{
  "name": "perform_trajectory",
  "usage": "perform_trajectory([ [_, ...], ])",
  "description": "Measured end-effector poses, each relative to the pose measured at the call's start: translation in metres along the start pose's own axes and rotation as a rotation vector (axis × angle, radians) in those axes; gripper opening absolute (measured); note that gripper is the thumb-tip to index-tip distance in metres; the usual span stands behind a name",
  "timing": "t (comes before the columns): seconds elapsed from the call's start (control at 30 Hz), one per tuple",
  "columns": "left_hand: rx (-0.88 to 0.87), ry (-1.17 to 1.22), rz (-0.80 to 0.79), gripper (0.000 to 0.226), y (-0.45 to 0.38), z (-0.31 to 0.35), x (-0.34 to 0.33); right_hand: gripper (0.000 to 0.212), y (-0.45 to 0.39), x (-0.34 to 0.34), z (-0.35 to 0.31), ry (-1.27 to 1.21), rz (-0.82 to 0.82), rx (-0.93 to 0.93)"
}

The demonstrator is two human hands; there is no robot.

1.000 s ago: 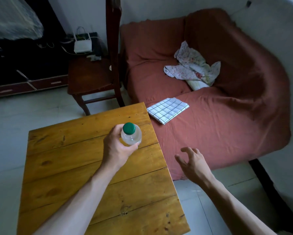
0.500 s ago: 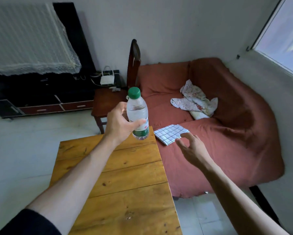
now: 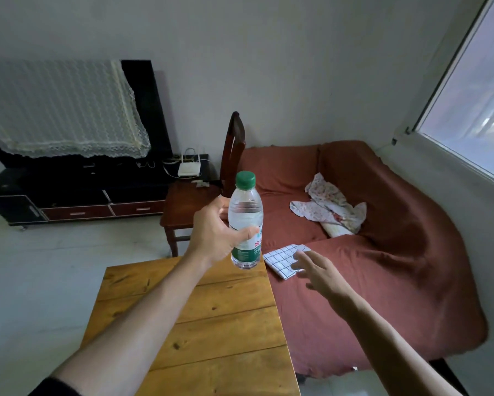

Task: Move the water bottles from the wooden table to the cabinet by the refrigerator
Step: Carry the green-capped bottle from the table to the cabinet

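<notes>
My left hand (image 3: pixel 216 232) grips a clear water bottle (image 3: pixel 245 212) with a green cap and green label, holding it upright in the air above the far edge of the wooden table (image 3: pixel 211 324). My right hand (image 3: pixel 321 271) hovers to the right of the table over the red sofa, fingers spread and relaxed, holding nothing. No other bottle shows on the table. Neither the cabinet nor the refrigerator is in view.
A red-covered sofa (image 3: pixel 383 252) fills the right side, with a checked cloth (image 3: pixel 283 258) and a crumpled floral cloth (image 3: pixel 328 210) on it. A wooden chair (image 3: pixel 194 207) stands behind the table. A dark TV stand (image 3: pixel 83 195) lines the left wall. Pale floor lies to the left.
My left hand has lifted the bottle off the table and raised it upright. The view has tilted upward, showing more of the wall and window. My right hand has drifted forward over the sofa.
</notes>
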State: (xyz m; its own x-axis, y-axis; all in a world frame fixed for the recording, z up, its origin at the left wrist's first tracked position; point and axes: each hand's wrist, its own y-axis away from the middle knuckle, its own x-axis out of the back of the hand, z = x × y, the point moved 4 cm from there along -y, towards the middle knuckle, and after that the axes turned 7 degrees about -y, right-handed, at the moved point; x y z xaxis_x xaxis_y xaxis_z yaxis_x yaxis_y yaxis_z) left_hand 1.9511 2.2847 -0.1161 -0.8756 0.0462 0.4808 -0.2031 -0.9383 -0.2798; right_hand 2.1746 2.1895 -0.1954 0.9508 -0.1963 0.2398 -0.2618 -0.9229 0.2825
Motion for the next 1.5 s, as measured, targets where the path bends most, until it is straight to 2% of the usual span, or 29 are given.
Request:
perform_trajectory([
  [0.13,-0.036,0.014,0.001,0.046,-0.004,0.009,0.008,0.050,0.008,-0.018,-0.002,-0.300,-0.098,-0.103],
  [0.4,-0.048,0.056,-0.008,0.045,0.000,0.002,0.021,0.068,0.011,-0.058,-0.017,-0.716,-0.132,-0.266],
  [0.6,-0.044,0.062,0.000,0.046,0.007,-0.007,0.032,0.066,0.017,-0.076,-0.017,-0.720,-0.086,-0.284],
  [0.8,-0.055,0.063,0.032,0.044,0.025,0.004,0.045,0.064,0.030,-0.083,-0.024,-0.689,-0.132,-0.270],
  [1.17,-0.004,-0.028,0.189,0.055,0.082,0.042,0.077,0.070,0.059,-0.078,-0.037,-0.719,-0.352,-0.334],
  [1.5,0.150,-0.150,0.428,0.048,0.166,0.058,0.161,0.071,0.104,-0.151,-0.069,-0.637,-0.674,-0.379],
])
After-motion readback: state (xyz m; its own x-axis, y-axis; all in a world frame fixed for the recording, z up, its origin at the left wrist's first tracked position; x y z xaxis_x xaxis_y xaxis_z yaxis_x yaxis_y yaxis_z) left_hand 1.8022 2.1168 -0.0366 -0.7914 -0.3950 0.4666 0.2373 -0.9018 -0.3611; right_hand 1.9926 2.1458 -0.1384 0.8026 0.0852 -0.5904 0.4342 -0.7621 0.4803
